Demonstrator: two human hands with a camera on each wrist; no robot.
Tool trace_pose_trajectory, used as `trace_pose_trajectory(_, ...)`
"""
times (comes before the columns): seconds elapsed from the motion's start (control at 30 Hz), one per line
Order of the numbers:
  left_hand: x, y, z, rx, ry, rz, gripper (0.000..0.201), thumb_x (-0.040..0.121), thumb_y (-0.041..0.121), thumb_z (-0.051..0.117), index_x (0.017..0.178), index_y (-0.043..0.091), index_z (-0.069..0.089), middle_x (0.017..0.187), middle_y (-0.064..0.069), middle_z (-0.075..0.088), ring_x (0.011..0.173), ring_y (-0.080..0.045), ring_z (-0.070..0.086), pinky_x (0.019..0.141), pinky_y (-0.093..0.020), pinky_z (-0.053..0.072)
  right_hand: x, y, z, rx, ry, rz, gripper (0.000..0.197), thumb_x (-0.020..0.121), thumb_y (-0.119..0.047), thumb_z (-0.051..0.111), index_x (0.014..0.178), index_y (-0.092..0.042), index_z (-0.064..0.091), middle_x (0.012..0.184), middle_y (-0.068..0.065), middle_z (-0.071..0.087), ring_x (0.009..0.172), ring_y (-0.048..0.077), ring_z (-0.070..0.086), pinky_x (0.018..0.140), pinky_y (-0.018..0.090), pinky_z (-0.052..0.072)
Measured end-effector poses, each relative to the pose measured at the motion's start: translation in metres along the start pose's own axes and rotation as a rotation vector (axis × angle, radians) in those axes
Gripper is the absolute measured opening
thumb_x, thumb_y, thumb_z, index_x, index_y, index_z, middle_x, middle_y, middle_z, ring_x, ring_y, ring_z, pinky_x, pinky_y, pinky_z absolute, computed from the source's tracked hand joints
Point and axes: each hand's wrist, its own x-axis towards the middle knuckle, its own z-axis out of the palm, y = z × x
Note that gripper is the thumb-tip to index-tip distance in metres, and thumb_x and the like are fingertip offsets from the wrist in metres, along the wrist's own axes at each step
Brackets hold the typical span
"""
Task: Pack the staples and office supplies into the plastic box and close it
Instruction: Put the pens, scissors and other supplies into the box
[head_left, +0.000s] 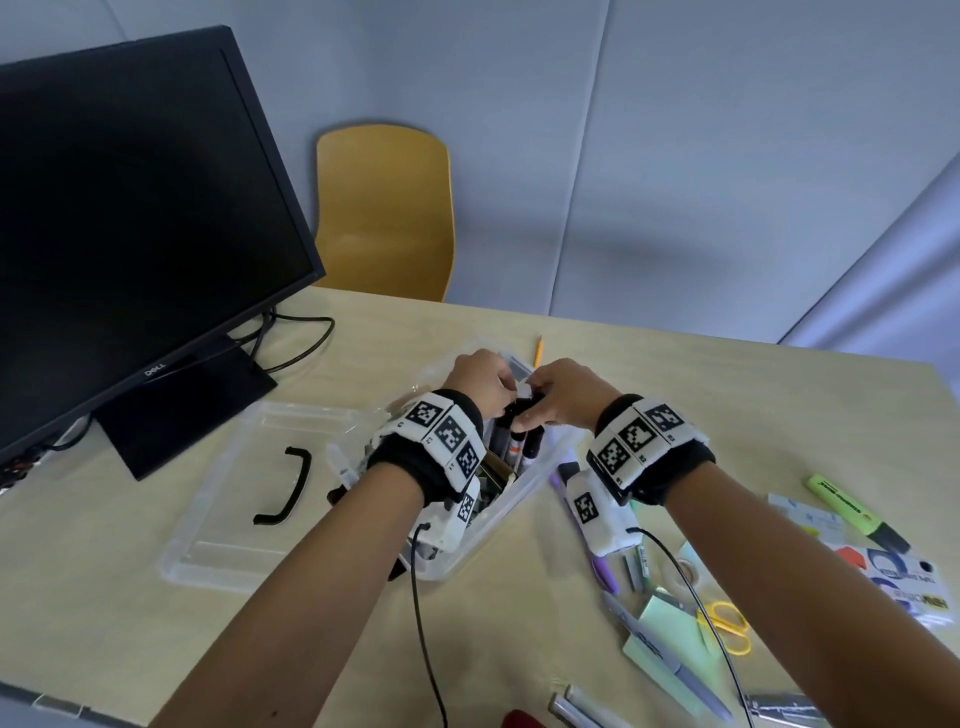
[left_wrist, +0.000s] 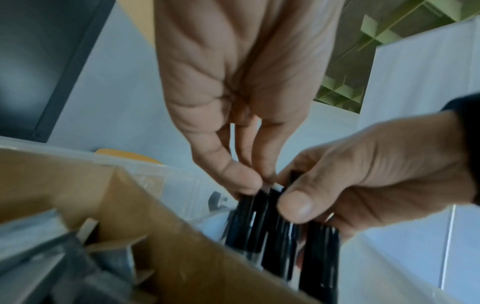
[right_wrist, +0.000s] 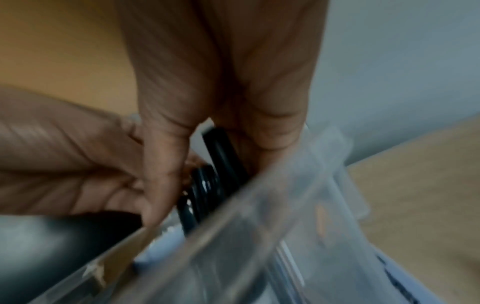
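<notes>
A clear plastic box (head_left: 511, 512) stands open at the table's centre, and both hands are over it. My right hand (head_left: 535, 410) grips a bundle of black markers (head_left: 524, 441) that stands upright in the box, thumb pressed on its side (left_wrist: 294, 205). My left hand (head_left: 506, 395) pinches the tops of the same markers (left_wrist: 280, 246) with its fingertips (left_wrist: 244, 181). A brown cardboard box (left_wrist: 161, 226) sits inside the plastic box beside them. In the right wrist view my right hand (right_wrist: 197, 185) curls round the markers (right_wrist: 207, 185) behind the clear wall (right_wrist: 259, 226).
The clear lid (head_left: 228, 519) with a black handle (head_left: 293, 486) lies left of the box. A monitor (head_left: 130, 208) stands at back left, a yellow chair (head_left: 384, 208) behind the table. A pencil (head_left: 538, 352), highlighter (head_left: 852, 512), purple marker (head_left: 597, 561), sticky notes (head_left: 670, 623), scissors (head_left: 727, 623) and cards (head_left: 893, 577) lie right.
</notes>
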Motion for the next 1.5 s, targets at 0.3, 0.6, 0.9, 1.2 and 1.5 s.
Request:
trace_pose_trajectory(0.3, 0.008, 0.003, 0.006, 0.088, -0.058, 0.074, 0.024, 0.084, 0.000, 0.060, 0.106, 0.007, 0.066, 0.116, -0.015, 0.062, 0.104, -0.026, 0.060, 0.084, -0.021, 0.042, -0.012, 0.017, 0.000, -0.087, 0.296, -0.128, 0.018, 0.085, -0.008, 0.057, 0.094, -0.006, 0.072, 0.096, 0.010, 0.070, 0.098, 0.024, 0.058, 0.080, 0.021, 0.040)
trace_pose_trajectory(0.6, 0.010, 0.017, 0.021, 0.336, -0.265, 0.152, 0.013, 0.088, 0.011, 0.057, 0.098, 0.007, 0.062, 0.083, -0.007, 0.058, 0.086, -0.024, 0.060, 0.091, -0.030, 0.045, -0.016, 0.037, 0.015, -0.035, 0.420, -0.208, 0.016, 0.083, 0.000, 0.059, 0.091, 0.000, 0.073, 0.096, 0.019, 0.061, 0.079, 0.027, 0.054, 0.070, 0.018, 0.032)
trace_pose_trajectory(0.9, 0.023, 0.031, 0.025, 0.558, -0.231, 0.120, 0.039, 0.088, 0.018, 0.063, 0.116, -0.008, 0.055, 0.126, -0.022, 0.050, 0.122, -0.032, 0.043, 0.099, -0.038, 0.039, -0.018, 0.062, 0.009, -0.204, 0.345, -0.249, 0.037, 0.087, 0.004, 0.045, 0.105, -0.014, 0.071, 0.109, 0.012, 0.058, 0.104, 0.032, 0.049, 0.085, 0.023, 0.031)
trace_pose_trajectory(1.2, 0.018, 0.026, 0.025, 0.403, -0.082, 0.038, 0.030, 0.086, 0.013, 0.064, 0.111, -0.003, 0.055, 0.121, -0.019, 0.049, 0.104, -0.037, 0.060, 0.092, -0.040, 0.049, -0.009, 0.081, 0.011, 0.241, 0.478, -0.032, 0.041, 0.077, 0.016, 0.034, 0.093, -0.001, 0.068, 0.096, 0.013, 0.061, 0.088, 0.028, 0.060, 0.072, 0.015, 0.038)
trace_pose_trajectory(1.5, -0.003, 0.035, 0.030, 0.374, -0.132, 0.201, 0.027, 0.091, 0.021, 0.052, 0.115, 0.008, 0.051, 0.114, -0.012, 0.056, 0.102, -0.029, 0.054, 0.088, -0.037, 0.046, 0.026, 0.096, 0.069, -0.211, 0.118, 0.200, 0.020, 0.085, -0.009, 0.049, 0.103, -0.009, 0.058, 0.108, 0.013, 0.056, 0.102, 0.032, 0.057, 0.080, 0.034, 0.043)
